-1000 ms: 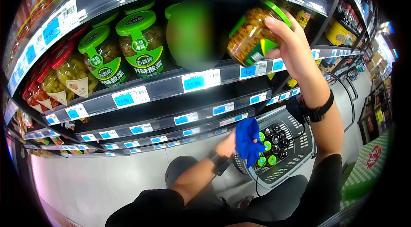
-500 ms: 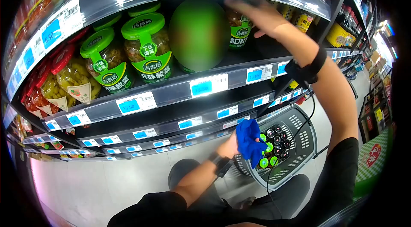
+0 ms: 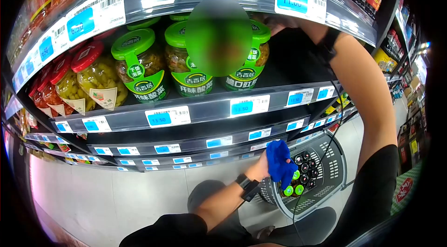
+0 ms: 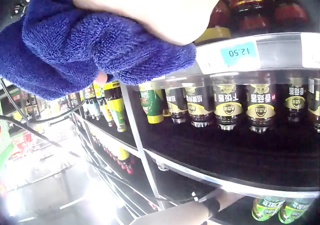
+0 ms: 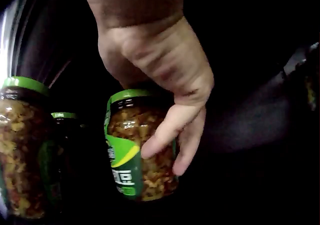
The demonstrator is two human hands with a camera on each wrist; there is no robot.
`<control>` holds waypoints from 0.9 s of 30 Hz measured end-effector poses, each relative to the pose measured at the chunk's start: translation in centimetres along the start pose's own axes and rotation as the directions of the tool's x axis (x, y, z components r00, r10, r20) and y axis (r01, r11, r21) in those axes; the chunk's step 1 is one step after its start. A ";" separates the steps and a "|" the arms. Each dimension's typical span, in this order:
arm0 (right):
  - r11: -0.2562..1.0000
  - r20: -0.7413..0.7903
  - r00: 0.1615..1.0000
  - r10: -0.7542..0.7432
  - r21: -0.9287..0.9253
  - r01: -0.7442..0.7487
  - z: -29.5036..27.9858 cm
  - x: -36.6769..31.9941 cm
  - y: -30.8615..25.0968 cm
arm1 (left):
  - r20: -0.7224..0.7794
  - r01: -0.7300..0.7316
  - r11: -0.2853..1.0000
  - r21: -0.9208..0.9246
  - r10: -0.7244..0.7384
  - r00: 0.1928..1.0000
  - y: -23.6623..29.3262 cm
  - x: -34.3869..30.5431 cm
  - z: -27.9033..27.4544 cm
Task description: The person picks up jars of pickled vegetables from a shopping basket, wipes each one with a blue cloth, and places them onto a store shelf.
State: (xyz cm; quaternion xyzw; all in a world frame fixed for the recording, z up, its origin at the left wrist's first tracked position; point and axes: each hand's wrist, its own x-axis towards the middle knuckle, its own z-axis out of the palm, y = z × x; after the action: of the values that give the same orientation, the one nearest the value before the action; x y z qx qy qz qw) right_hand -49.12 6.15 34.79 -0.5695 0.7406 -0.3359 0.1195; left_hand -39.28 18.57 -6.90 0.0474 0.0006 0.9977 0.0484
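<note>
Deep on the shelf, my right hand (image 5: 162, 70) reaches over a glass jar of pickles (image 5: 129, 145) with a green lid, its thumb and fingers curled down round the sides. The head view shows only part of this hand under the upper shelf edge. To its left stands a front jar (image 3: 244, 78) of the same green-lidded kind, partly covered by a blurred disc. Down by the basket, my left hand (image 3: 260, 168) grips a blue cloth (image 3: 281, 162). The fluffy cloth bunches below the palm in the left wrist view.
A grey shopping basket (image 3: 336, 154) holds several jars with green or black lids. More green-lidded jars (image 3: 139, 67) and red-lidded jars (image 3: 100, 79) line the shelf leftward. The price-tagged shelf edge (image 3: 209, 109) runs in front; a dark cable (image 3: 321, 147) hangs near the right arm.
The jar my right hand held tilted was set on the shelf; the hand then moved deeper in, round another jar. My left hand still holds the cloth. The head view has shifted.
</note>
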 end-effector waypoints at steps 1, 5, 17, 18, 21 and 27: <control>1.000 0.002 1.000 -0.010 -0.008 0.010 0.0 0.7 -0.4 | -0.034 -0.005 0.999 0.041 0.007 0.999 -0.1 -0.1 0.3; 1.000 -0.005 1.000 -0.016 -0.024 0.016 1.8 4.2 -1.2 | -0.062 0.010 0.997 0.079 -0.005 0.998 -0.8 0.3 0.4; 1.000 0.019 1.000 -0.011 -0.023 0.012 5.8 11.3 -2.8 | -0.014 0.026 0.998 0.063 -0.025 1.000 -0.9 0.1 -1.1; 1.000 0.019 1.000 -0.005 -0.022 0.005 6.0 11.7 -2.9 | -0.023 0.015 0.998 0.054 -0.014 1.000 -1.0 0.0 -1.4; 1.000 0.029 1.000 -0.002 -0.006 0.002 6.5 12.5 -3.0 | -0.030 -0.007 0.999 0.039 0.008 1.000 -0.9 -0.5 -1.1; 0.999 0.066 0.998 0.007 0.039 -0.009 6.6 12.8 -2.9 | -0.030 0.017 1.000 0.020 -0.016 0.999 -1.1 -0.4 -1.0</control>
State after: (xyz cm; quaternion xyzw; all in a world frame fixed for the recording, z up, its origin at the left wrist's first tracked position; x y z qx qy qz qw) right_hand -47.36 -8.38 34.31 -0.5749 0.7318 -0.3309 0.1563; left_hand -38.87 19.63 -7.92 0.0330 0.0120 0.9978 0.0560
